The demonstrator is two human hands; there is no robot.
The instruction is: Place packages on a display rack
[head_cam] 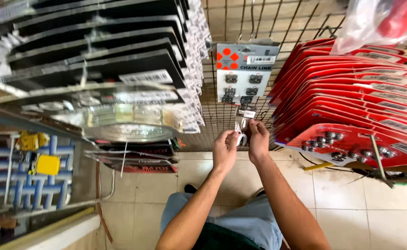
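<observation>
Both hands, left [224, 149] and right [258, 139], pinch a small clear plastic packet [243, 126], seemingly light and crinkly, below the grey hanging card [245, 71].

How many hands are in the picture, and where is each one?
2. The left hand and the right hand are side by side at the wire rack, both holding a small clear packet below the grey card. No others show.

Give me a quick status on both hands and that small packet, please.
Left hand and right hand: both pinching small clear packet at wire rack. Grey card of chain links hangs directly above. Red carded packs close at right.
</observation>
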